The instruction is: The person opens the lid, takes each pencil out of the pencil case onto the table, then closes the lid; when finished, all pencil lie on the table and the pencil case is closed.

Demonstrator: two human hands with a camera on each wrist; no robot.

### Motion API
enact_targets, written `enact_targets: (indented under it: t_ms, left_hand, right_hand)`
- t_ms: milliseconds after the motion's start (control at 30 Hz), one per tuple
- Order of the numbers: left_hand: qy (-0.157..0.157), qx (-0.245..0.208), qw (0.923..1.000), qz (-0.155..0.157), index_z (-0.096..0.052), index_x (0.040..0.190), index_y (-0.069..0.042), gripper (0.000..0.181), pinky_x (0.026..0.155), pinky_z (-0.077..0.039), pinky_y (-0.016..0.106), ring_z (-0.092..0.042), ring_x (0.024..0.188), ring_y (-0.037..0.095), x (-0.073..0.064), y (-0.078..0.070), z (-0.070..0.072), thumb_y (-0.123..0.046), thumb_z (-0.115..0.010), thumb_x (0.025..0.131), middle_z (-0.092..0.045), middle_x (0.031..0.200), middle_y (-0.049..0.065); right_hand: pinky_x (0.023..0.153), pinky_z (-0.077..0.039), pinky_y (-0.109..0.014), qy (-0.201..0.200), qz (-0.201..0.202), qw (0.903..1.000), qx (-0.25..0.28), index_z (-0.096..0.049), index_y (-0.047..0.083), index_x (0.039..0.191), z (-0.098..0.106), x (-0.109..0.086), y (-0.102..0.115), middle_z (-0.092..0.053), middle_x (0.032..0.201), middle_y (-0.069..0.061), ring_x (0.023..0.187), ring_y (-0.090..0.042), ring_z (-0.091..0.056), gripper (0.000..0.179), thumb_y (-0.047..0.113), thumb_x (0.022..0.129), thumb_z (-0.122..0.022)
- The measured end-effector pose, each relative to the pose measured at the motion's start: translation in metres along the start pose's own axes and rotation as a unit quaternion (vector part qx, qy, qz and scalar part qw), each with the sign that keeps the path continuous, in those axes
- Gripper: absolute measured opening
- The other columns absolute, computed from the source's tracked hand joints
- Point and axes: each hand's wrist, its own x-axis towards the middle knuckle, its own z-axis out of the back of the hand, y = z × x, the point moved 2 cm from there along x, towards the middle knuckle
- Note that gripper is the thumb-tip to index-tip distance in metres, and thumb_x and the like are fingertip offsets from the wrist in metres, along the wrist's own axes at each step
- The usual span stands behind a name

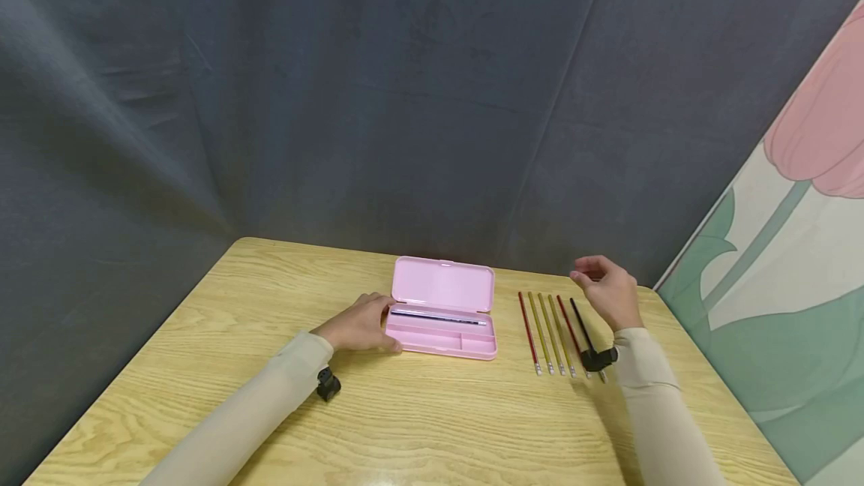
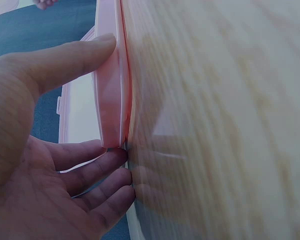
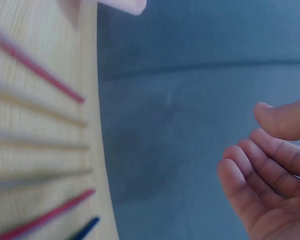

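A pink pencil case point(image 1: 424, 337) lies open on the table, its lid point(image 1: 443, 283) tipped back toward the curtain. One dark pencil point(image 1: 439, 316) rests in its long rear compartment. My left hand point(image 1: 361, 325) holds the case's left end, thumb on the front side and fingers round the back corner; the left wrist view shows the thumb point(image 2: 102, 47) against the pink wall. Raised over the far ends of the pencils, my right hand point(image 1: 610, 295) has loosely curled fingers with nothing in them. Below it lie a black pencil point(image 1: 579, 321) and a red pencil point(image 1: 569, 325).
Left of those, three yellow pencils point(image 1: 551, 332) and another red pencil point(image 1: 529, 332) lie side by side, eraser ends toward me. The wooden table point(image 1: 405, 426) ends at a dark curtain point(image 1: 405, 96). A flower-patterned panel point(image 1: 776, 283) stands at the right.
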Motion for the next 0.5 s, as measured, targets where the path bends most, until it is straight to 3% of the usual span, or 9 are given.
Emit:
enact_targets:
  t_ms: [133, 400, 500]
  left_hand:
    - [0.002, 0.001, 1.0000, 0.000, -0.048, 0.149, -0.010, 0.088, 0.116, -0.041, 0.047, -0.043, 0.139, 0.028, -0.001, -0.001, 0.000, -0.041, -0.087, 0.077, -0.050, 0.150, 0.008]
    - [0.001, 0.004, 1.0000, 0.001, -0.046, 0.151, -0.010, 0.090, 0.117, -0.040, 0.049, -0.041, 0.143, 0.029, 0.000, -0.003, 0.001, -0.044, -0.086, 0.077, -0.047, 0.154, 0.009]
    - [0.001, 0.008, 1.0000, -0.001, -0.046, 0.151, -0.012, 0.090, 0.117, -0.040, 0.049, -0.041, 0.143, 0.029, 0.002, -0.002, 0.000, -0.045, -0.086, 0.077, -0.047, 0.154, 0.009]
  right_hand:
    - [0.081, -0.057, -0.038, 0.006, 0.024, 0.9996, 0.015, -0.071, 0.013, 0.114, -0.009, 0.001, 0.019, -0.075, 0.105, -0.010, 0.092, -0.021, -0.071, 0.025, 0.031, 0.098, -0.067]
    - [0.075, -0.054, -0.022, 0.029, 0.052, 0.9974, 0.040, -0.071, 0.014, 0.112, -0.027, 0.006, 0.052, -0.075, 0.103, -0.007, 0.093, -0.023, -0.072, 0.019, 0.025, 0.097, -0.069]
    - [0.074, -0.054, -0.021, 0.039, 0.058, 0.9961, 0.054, -0.071, 0.013, 0.111, -0.034, 0.007, 0.063, -0.074, 0.102, -0.008, 0.091, -0.023, -0.071, 0.017, 0.021, 0.096, -0.070]
